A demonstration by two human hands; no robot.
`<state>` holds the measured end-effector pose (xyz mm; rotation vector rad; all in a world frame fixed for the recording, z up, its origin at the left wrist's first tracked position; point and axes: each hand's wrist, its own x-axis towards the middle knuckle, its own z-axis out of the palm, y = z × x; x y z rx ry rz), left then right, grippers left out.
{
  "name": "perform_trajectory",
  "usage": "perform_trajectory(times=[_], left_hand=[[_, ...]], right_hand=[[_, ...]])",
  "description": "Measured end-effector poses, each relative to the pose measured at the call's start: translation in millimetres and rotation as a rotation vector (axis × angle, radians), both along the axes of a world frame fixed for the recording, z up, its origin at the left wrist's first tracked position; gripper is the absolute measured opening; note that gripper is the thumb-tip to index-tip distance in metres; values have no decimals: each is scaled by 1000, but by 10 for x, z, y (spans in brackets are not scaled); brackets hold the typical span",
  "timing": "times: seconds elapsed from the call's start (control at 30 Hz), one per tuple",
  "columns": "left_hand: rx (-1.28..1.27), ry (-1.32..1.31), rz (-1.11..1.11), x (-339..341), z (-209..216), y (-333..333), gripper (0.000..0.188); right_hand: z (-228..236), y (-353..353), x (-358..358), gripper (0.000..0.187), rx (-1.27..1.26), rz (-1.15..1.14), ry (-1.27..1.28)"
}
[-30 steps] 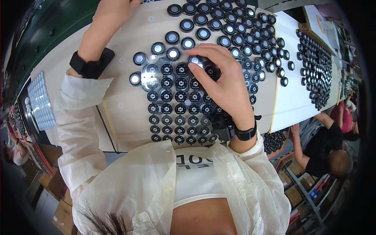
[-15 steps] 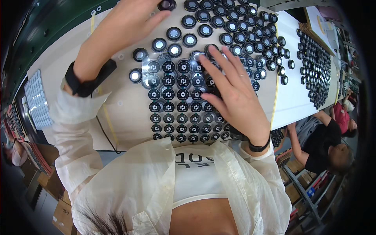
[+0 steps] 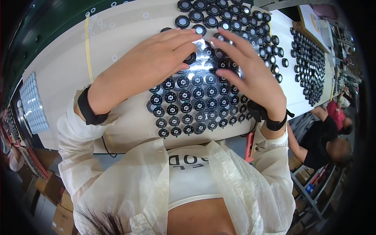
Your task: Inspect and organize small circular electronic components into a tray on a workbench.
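A clear plastic sheet of round black stickers point(image 3: 184, 95) lies on the bench before me, over some of the round black parts. My left hand point(image 3: 158, 55) is closed on a small round black part point(image 3: 190, 58) above the sheet's far edge. Its thumb is below the part, and the fingers partly hide it. My right hand point(image 3: 250, 72) is open, fingers apart, over the sheet's far right area; whether it touches the sheet I cannot tell. Beyond both hands lie many loose black round parts with pale centres point(image 3: 210, 21).
More round black parts point(image 3: 309, 72) stand on a white surface to the right. A pale blue sheet of small discs point(image 3: 34, 103) lies at the far left. Yellow tape point(image 3: 88, 49) crosses the bench top. A co-worker in black point(image 3: 325, 137) sits at the right.
My left hand has come from the far left toward me and right, bringing a round black part over the sheet. The sheet has shifted and tilted, and my right hand has moved slightly right.
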<state>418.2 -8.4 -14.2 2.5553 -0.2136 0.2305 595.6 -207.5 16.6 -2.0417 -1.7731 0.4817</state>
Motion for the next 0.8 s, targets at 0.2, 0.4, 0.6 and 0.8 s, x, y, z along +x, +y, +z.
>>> perform_trajectory(times=[0.2, 0.4, 0.6, 0.8], left_hand=[[2, 12, 6, 48, -84, -84, 31], [20, 29, 1, -2, -126, -10, 31], [54, 55, -11, -5, -28, 11, 33], [34, -89, -45, 247, 20, -203, 34]], right_hand=[[15, 96, 323, 34, 27, -123, -25], [-80, 80, 506, 31, 28, -153, -16], [-27, 144, 566, 23, -150, -192, 132], [-33, 229, 587, 16, -180, -207, 97]])
